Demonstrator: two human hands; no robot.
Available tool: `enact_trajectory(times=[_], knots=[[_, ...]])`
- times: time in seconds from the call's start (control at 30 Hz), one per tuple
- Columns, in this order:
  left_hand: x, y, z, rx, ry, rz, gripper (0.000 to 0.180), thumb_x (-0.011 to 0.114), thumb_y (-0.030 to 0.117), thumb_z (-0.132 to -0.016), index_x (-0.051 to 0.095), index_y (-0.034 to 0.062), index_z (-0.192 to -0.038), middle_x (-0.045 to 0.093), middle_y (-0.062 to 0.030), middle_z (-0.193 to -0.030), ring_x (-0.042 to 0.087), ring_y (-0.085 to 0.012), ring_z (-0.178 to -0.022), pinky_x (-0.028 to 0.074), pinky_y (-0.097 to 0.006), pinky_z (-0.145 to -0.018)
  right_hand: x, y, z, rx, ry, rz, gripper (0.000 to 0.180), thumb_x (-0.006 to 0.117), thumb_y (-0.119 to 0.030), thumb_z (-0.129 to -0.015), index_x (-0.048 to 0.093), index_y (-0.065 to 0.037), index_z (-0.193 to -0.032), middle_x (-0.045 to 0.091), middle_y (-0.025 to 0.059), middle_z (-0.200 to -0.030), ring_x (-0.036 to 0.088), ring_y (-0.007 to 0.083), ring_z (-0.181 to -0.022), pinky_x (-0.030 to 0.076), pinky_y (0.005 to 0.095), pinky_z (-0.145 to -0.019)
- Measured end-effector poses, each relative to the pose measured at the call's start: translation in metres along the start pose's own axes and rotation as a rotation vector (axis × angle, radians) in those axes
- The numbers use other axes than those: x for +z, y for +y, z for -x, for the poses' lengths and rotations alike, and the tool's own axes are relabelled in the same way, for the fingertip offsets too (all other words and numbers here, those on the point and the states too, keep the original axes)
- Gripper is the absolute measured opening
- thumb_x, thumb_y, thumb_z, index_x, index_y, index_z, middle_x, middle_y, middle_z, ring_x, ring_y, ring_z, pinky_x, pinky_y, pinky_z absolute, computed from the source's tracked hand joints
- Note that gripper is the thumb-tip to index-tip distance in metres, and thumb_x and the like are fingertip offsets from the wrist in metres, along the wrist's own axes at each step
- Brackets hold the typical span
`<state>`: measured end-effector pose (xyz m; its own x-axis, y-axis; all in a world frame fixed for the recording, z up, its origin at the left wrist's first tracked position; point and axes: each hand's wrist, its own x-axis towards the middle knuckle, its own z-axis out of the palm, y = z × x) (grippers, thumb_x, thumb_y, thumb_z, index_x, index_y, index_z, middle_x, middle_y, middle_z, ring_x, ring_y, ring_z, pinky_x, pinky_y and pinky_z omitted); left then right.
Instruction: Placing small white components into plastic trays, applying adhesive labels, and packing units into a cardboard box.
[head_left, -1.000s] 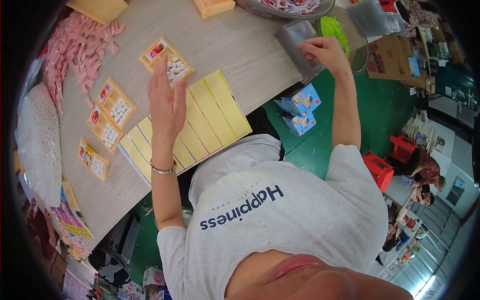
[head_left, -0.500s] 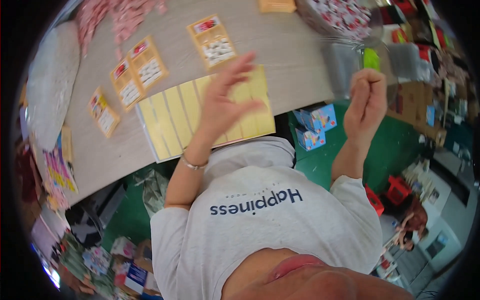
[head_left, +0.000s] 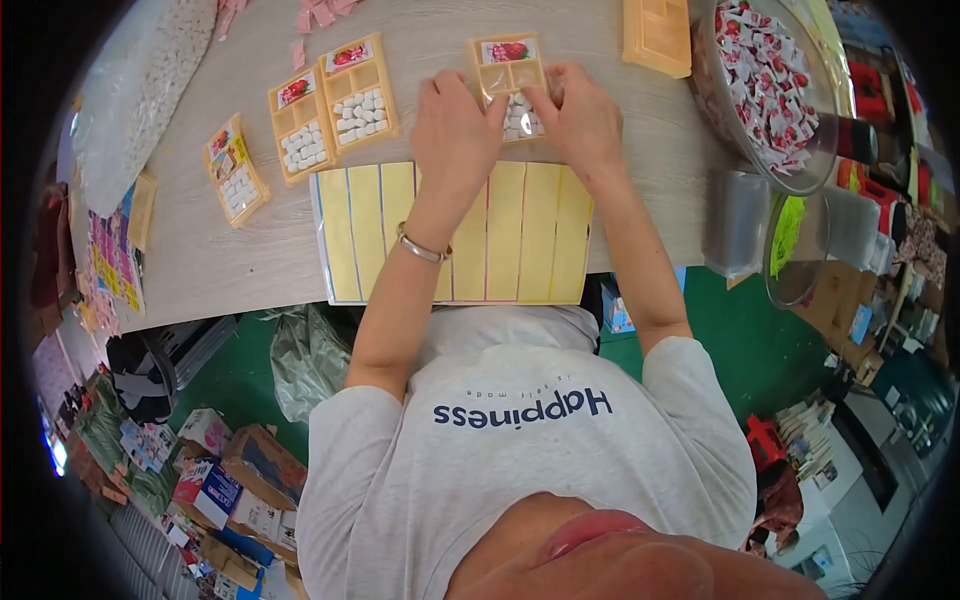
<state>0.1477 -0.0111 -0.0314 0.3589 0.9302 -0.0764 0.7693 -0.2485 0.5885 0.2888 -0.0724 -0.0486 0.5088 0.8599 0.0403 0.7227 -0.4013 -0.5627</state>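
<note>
Up on the grey table [head_left: 270, 260], just past the yellow striped sheet [head_left: 555, 235], two bare hands are busy with a small orange tray [head_left: 526, 76]. I see a red and white packet [head_left: 508, 51] at the tray's far end and little white lumps [head_left: 522, 125] at the near end. Clear plastic shines over it.

The left hand [head_left: 452, 128] is at the tray's left side, with a bracelet [head_left: 425, 246] on its wrist. Its fingers are bent and its thumb sits at the tray's near left edge. The right hand [head_left: 583, 118] is at the other side, its fingers curled and its thumb reaching in over the lumps. Both hands are part way closed around the tray's sides, but I cannot tell if they pinch it tight.

Over to the left, two trays [head_left: 292, 122] lie side by side, touching, with white lumps in them. Another tray [head_left: 263, 190] lies near them, tilted a bit. Far to the right is a big clear bowl [head_left: 708, 80] full of small red and white packets. Nearer the table's edge sit a pile of clear plastic [head_left: 735, 225] and some bright green strips [head_left: 788, 235].
</note>
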Motion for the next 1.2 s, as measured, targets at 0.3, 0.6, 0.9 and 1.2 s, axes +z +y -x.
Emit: enact_trajectory(times=[0.3, 0.6, 0.9, 1.2], knots=[[0.003, -0.038, 0.031, 0.626, 0.175, -0.123, 0.066, 0.073, 0.034, -0.086, 0.048, 0.0185, -0.145, 0.046, -0.0045, -0.149, 0.042, -0.0294, -0.134, 0.026, -0.054, -0.113, -0.042, 0.011, 0.035, -0.250, 0.064, 0.037, 0.036, 0.076, -0.029, -0.085, 0.065, -0.008, -0.111, 0.065, 0.0107, -0.104, 0.065, 0.0332, -0.081, 0.055, 0.0444, -0.073], [-0.076, -0.070, 0.114, 0.618, 0.050, -0.052, 0.046, 0.080, 0.043, -0.072, 0.069, 0.0192, -0.110, 0.064, 0.0018, -0.108, 0.058, -0.0197, -0.107, 0.027, -0.051, -0.113, -0.085, -0.006, 0.103, -0.505, -0.594, -0.517, 0.015, 0.075, -0.011, -0.080, 0.065, -0.005, -0.089, 0.060, 0.0090, -0.076, 0.059, 0.0299, -0.065, 0.048, 0.0344, -0.060], [-0.205, -0.138, 0.204, 0.129, -0.100, 0.176, 0.012, 0.074, 0.018, -0.086, 0.070, 0.0077, -0.091, 0.066, -0.0029, -0.083, 0.066, -0.0220, -0.078, 0.053, -0.033, -0.075, -0.070, -0.101, 0.113, -0.942, -0.629, -0.816, 0.005, 0.067, -0.001, -0.084, 0.065, 0.001, -0.089, 0.070, 0.0138, -0.083, 0.061, 0.0204, -0.062, 0.046, 0.0295, -0.056], [-0.223, -0.401, 0.385, -1.059, -0.150, 0.019, 0.047, 0.078, 0.042, -0.082, 0.075, 0.0011, -0.106, 0.075, -0.0149, -0.092, 0.072, -0.0226, -0.084, 0.055, -0.037, -0.076, -0.033, -0.055, 0.118, -0.301, -0.587, -0.918, 0.023, 0.060, -0.011, -0.099, 0.062, 0.001, -0.118, 0.071, 0.0108, -0.099, 0.064, 0.0113, -0.078, 0.053, 0.0246, -0.072]])
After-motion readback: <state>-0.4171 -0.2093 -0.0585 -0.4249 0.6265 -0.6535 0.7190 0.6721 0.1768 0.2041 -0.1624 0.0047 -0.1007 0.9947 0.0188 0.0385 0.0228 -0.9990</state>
